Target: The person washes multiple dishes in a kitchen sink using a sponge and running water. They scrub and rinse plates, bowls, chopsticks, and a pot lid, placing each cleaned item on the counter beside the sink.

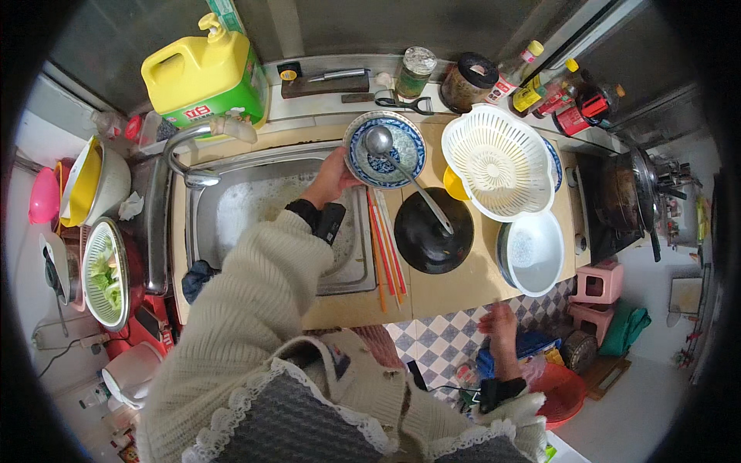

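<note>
My left hand [334, 178] grips the left rim of a blue-and-white patterned bowl [405, 128] at the counter's back. The cup of a metal ladle [379, 140] lies in this bowl; its handle reaches out above a round black dish [431, 249]. Several chopsticks [384, 243], red, orange and pale, lie between that dish and the stainless steel sink [243, 191]. Over the floor in front of the counter, my right hand [499, 327] is bare, with its fingers loosely apart. A white slotted basket [509, 133] and a pale basin [535, 254] stand at the right.
A curved faucet [179, 156] reaches over the sink. Behind it stands a yellow-and-green detergent jug [197, 75]. Glass jars and bottles [524, 95] line the back ledge. The stove [599, 202] with a dark pot [628, 194] lies right; a colander of leafy greens [105, 275] stands left.
</note>
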`<state>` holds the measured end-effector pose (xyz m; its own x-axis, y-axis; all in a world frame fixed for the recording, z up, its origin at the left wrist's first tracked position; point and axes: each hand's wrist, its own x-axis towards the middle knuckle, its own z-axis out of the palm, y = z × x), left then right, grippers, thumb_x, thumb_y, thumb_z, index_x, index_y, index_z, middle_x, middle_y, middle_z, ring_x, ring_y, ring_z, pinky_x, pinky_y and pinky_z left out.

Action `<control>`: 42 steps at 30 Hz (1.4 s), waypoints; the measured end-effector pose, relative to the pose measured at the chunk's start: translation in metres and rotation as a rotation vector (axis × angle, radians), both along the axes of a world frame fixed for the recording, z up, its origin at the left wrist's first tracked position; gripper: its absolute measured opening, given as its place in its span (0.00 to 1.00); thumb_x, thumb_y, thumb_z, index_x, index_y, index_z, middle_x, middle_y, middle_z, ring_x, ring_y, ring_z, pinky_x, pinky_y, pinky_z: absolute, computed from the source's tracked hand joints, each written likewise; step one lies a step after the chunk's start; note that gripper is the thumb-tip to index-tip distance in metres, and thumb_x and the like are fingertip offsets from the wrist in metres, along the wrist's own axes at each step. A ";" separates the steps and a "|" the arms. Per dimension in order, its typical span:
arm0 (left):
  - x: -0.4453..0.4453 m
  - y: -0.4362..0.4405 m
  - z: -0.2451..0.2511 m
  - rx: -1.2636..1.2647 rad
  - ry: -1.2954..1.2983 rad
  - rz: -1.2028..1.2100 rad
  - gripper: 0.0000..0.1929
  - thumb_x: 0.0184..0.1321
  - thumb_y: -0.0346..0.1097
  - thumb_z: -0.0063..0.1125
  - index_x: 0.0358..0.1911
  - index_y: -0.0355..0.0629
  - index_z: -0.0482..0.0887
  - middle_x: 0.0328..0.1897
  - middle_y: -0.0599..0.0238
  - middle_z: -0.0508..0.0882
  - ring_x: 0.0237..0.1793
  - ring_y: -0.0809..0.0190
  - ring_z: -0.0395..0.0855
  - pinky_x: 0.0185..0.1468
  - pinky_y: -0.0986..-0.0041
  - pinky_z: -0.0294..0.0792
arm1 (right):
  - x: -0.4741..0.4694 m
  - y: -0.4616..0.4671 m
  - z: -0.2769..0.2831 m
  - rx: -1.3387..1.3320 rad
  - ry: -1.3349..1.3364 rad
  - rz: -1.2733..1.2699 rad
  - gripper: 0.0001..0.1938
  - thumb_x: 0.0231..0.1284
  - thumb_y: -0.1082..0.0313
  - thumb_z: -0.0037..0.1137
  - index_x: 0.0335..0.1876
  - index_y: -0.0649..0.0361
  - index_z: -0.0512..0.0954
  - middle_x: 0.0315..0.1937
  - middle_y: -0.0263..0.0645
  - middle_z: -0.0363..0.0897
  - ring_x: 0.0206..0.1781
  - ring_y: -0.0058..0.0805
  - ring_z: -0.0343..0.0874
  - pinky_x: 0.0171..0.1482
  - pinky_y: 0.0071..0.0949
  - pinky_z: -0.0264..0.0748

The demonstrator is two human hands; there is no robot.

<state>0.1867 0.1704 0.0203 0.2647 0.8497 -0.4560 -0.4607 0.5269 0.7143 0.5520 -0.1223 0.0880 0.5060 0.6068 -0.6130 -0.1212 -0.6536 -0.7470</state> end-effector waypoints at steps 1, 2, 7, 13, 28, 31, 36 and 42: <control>-0.003 0.003 -0.001 0.034 0.038 -0.032 0.18 0.64 0.45 0.40 0.51 0.40 0.68 0.46 0.59 0.78 0.45 0.57 0.80 0.49 0.64 0.75 | -0.025 0.006 0.008 0.044 -0.100 0.222 0.10 0.63 0.61 0.49 0.33 0.60 0.71 0.21 0.37 0.74 0.21 0.29 0.75 0.25 0.23 0.73; -0.006 0.006 -0.003 0.064 0.059 -0.077 0.17 0.63 0.42 0.41 0.50 0.40 0.69 0.46 0.59 0.78 0.45 0.57 0.80 0.48 0.65 0.75 | -0.047 0.022 0.013 0.185 -0.298 0.379 0.07 0.60 0.67 0.51 0.34 0.62 0.70 0.20 0.39 0.73 0.22 0.31 0.75 0.27 0.26 0.72; -0.009 0.014 -0.007 0.177 0.136 -0.158 0.17 0.58 0.27 0.47 0.52 0.37 0.69 0.47 0.59 0.78 0.44 0.60 0.81 0.47 0.67 0.76 | -0.123 0.150 0.022 0.641 -0.930 0.829 0.14 0.48 0.75 0.55 0.43 0.64 0.71 0.41 0.51 0.71 0.45 0.49 0.71 0.47 0.37 0.68; -0.035 -0.020 0.005 0.137 0.106 -0.082 0.25 0.51 0.23 0.50 0.57 0.40 0.66 0.50 0.61 0.77 0.46 0.62 0.79 0.44 0.71 0.76 | -0.170 0.212 0.032 0.396 -1.145 0.970 0.30 0.48 0.59 0.61 0.53 0.69 0.64 0.41 0.55 0.71 0.45 0.52 0.72 0.49 0.40 0.70; -0.165 -0.153 -0.018 0.122 0.476 0.226 0.32 0.46 0.20 0.51 0.57 0.46 0.56 0.45 0.52 0.74 0.47 0.53 0.75 0.41 0.64 0.72 | -0.317 0.181 -0.080 -0.256 0.191 0.904 0.18 0.54 0.60 0.60 0.29 0.73 0.72 0.20 0.38 0.73 0.16 0.25 0.71 0.17 0.25 0.67; -0.186 -0.162 -0.028 0.314 0.797 0.230 0.35 0.47 0.21 0.52 0.61 0.47 0.53 0.43 0.46 0.74 0.47 0.45 0.75 0.45 0.60 0.70 | -0.356 0.189 -0.103 -0.410 0.069 0.966 0.15 0.52 0.60 0.62 0.23 0.66 0.74 0.15 0.38 0.73 0.13 0.22 0.68 0.14 0.23 0.59; -0.214 -0.165 -0.029 0.204 1.236 0.115 0.37 0.48 0.23 0.54 0.63 0.48 0.52 0.45 0.39 0.71 0.45 0.33 0.72 0.43 0.52 0.68 | -0.395 0.199 -0.131 -0.456 -0.035 1.048 0.13 0.52 0.61 0.61 0.24 0.63 0.74 0.14 0.34 0.71 0.12 0.22 0.66 0.14 0.24 0.59; -0.238 -0.161 -0.022 0.055 1.520 0.088 0.36 0.48 0.23 0.53 0.63 0.47 0.53 0.47 0.39 0.67 0.39 0.33 0.74 0.40 0.50 0.69 | -0.410 0.213 -0.149 -0.436 0.093 1.059 0.10 0.54 0.66 0.57 0.25 0.64 0.72 0.15 0.35 0.70 0.17 0.25 0.68 0.19 0.28 0.63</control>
